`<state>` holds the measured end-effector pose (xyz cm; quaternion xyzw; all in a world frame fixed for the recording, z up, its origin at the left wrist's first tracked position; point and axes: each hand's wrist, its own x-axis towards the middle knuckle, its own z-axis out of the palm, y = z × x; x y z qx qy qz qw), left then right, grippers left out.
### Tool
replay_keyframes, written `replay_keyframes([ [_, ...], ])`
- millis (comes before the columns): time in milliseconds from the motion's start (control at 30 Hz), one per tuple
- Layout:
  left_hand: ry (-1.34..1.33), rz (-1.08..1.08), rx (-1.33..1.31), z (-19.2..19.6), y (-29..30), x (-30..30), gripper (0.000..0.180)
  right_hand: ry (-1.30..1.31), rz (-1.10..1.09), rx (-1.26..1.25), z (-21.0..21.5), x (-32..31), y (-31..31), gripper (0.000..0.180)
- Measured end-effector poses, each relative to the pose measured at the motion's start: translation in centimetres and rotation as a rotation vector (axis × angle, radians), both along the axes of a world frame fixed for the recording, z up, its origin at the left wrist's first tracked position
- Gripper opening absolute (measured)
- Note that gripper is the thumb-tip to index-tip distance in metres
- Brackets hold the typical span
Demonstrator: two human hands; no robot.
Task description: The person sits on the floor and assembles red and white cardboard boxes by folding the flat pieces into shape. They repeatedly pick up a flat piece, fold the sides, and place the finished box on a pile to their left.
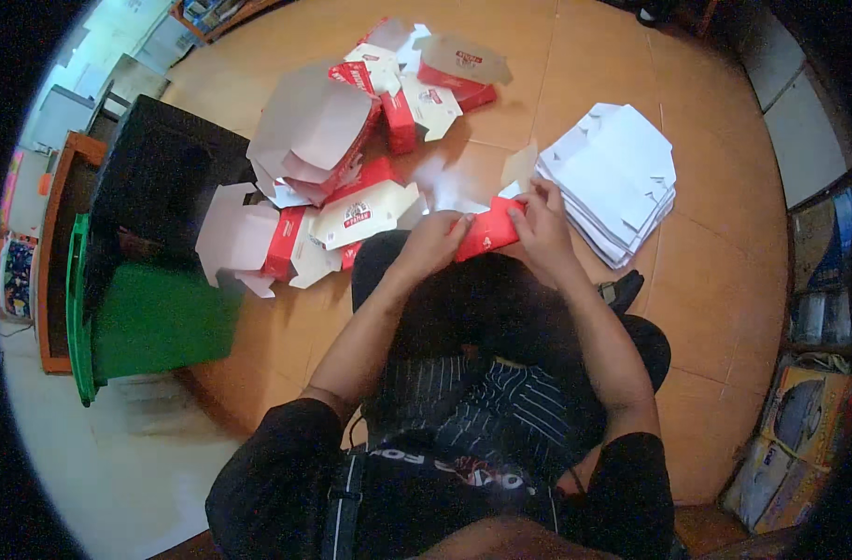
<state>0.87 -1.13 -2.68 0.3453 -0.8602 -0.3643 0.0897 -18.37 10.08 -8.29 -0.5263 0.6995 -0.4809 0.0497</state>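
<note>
Orange floor tiles [725, 308] are spreading around a seated person, with a stack of flat white cardboard [617, 177] lying just right of the hands and a heap of folded red-and-white boxes [351, 149] lying ahead and to the left. Both forearms are reaching forward over the lap — the left hand [432, 241] and right hand [536, 224] are gripping a red box [486, 233] between them, fingers curled and clamped on its ends.

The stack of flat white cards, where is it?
In the head view, the stack of flat white cards lies on the floor at the person's right, just beyond the right hand.
</note>
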Motion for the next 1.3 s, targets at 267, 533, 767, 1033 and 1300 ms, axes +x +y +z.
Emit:
replay_keyframes([
  [267,0.059,-0.082,0.009,-0.6,0.2,0.2,0.038,-0.122,0.047,-0.014,1.5,1.3,0.6,0.018],
  [533,0.046,-0.224,-0.028,-0.3,0.1,0.7,0.030,0.010,0.310,0.133,1.4,1.6,1.1,0.018],
  [767,0.356,-0.189,0.029,-1.3,2.6,0.0,0.034,-0.420,-0.061,0.131,0.8,3.3,0.3,0.025],
  [1033,0.552,0.493,0.212,-1.4,-1.6,0.2,0.061,-1.183,0.055,-0.246,-2.7,-1.8,0.2,0.030],
  [1300,0.693,0.016,0.887,-2.2,-3.4,2.1,0.049,-1.493,0.447,-0.192,0.3,-1.1,1.4,0.047],
])
